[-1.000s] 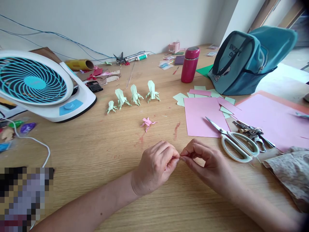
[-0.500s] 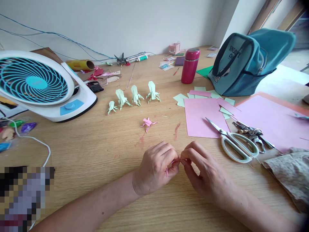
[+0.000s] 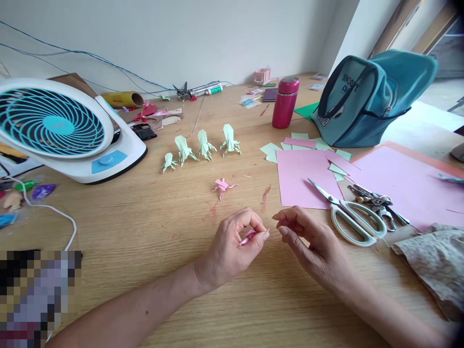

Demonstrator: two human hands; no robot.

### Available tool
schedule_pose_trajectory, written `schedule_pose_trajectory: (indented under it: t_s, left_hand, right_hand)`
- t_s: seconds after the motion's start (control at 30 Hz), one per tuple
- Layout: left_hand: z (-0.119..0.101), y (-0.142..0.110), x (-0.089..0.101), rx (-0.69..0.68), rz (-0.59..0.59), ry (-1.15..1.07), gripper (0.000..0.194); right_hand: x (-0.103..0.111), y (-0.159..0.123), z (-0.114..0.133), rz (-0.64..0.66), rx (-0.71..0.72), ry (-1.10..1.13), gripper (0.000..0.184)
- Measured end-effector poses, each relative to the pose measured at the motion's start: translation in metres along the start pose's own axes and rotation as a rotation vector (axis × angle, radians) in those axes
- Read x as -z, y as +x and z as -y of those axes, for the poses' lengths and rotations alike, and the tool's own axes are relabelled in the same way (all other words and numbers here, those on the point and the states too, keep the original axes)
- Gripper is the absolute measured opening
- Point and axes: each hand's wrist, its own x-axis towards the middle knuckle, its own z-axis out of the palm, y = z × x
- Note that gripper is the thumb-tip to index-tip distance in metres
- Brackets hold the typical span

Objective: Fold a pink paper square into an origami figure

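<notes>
Between the thumb and fingers of my left hand [image 3: 234, 244] is a small folded pink paper piece [image 3: 248, 237], mostly hidden by the hand. My right hand [image 3: 310, 241] is just to the right, thumb and fingers apart, with nothing visible in it and a small gap between it and the left fingertips. Beyond the hands lies a small pink origami figure [image 3: 222, 187] with thin legs. Farther back, several pale green origami figures [image 3: 205, 144] stand in a row on the wooden table [image 3: 145, 232].
White-handled scissors [image 3: 357, 220] and keys [image 3: 380, 203] lie at right by a pink paper sheet [image 3: 308, 176] and green scraps. Behind them are a magenta flask [image 3: 285, 104] and a teal bag [image 3: 366, 101]. A fan [image 3: 61, 123] stands at left, a crumpled cloth [image 3: 435, 261] at right.
My right fingers have come off the pink paper piece and opened, moving slightly apart from the left hand. The left hand has turned a little and keeps the piece.
</notes>
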Motion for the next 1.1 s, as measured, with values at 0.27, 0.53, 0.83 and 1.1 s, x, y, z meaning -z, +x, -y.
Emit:
schedule_pose_trajectory:
  t_s: [0.27, 0.53, 0.83, 1.1]
  left_hand:
    - [0.004, -0.003, -0.008, 0.129, -0.012, -0.364, 0.012]
    - [0.001, -0.005, -0.009, 0.235, 0.023, -0.482, 0.011]
    - [-0.005, -0.001, -0.003, 0.149, 0.047, -0.311, 0.014]
    - [-0.006, 0.002, 0.005, 0.220, 0.062, -0.415, 0.042]
  right_hand:
    - [-0.011, -0.003, 0.004, 0.113, -0.058, 0.070, 0.007]
    - [-0.020, -0.004, -0.002, 0.139, -0.128, 0.177, 0.018]
    - [-0.017, -0.006, 0.001, 0.272, -0.183, 0.215, 0.016]
    - [-0.012, 0.001, 0.002, 0.273, -0.297, 0.470, 0.030]
